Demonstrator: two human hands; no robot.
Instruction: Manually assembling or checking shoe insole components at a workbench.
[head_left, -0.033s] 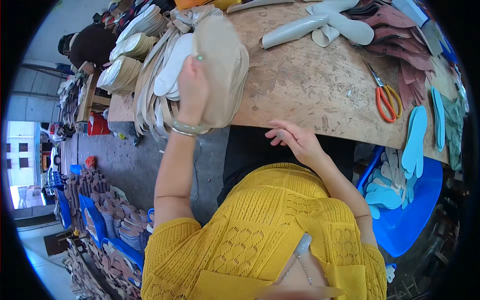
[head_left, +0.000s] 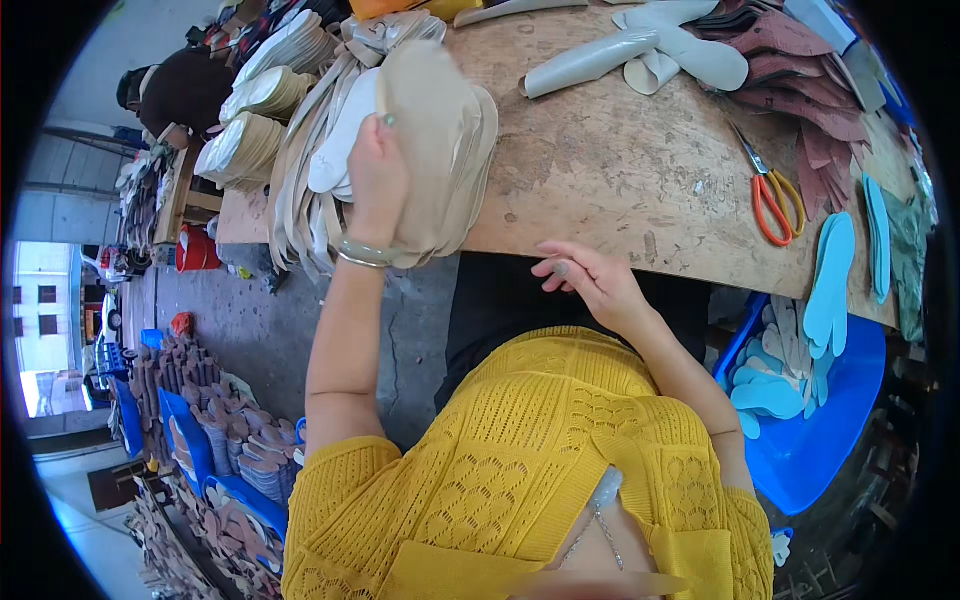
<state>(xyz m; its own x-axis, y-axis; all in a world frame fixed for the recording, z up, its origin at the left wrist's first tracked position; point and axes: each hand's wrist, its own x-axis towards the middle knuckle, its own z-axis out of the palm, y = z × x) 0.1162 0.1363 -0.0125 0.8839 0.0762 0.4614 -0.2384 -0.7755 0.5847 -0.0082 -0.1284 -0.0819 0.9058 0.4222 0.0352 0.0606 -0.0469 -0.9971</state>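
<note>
My left hand [head_left: 378, 185], a green ring on one finger and a bangle at the wrist, is closed on the edge of a beige insole-shaped piece [head_left: 428, 125]. That piece is slightly blurred and lies over a pile of similar beige pieces [head_left: 482, 150] at the table's left front edge. White insole pieces [head_left: 345, 140] stick out just left of the hand. In front of my body, close to the table edge, my right hand [head_left: 600, 288] hangs with loosely bent, parted fingers and holds nothing.
On the wooden table [head_left: 600, 170] lie orange-handled scissors [head_left: 772, 205], a rolled grey sheet [head_left: 590, 62], reddish-brown pieces [head_left: 790, 75] and light-blue insoles [head_left: 832, 270]. A blue bin [head_left: 835, 430] with insoles stands below at right. Cream insole stacks [head_left: 240, 150] stand at the left.
My left hand has shifted slightly to the left, and the beige piece has moved left and a little down with it. My right hand stays in place.
</note>
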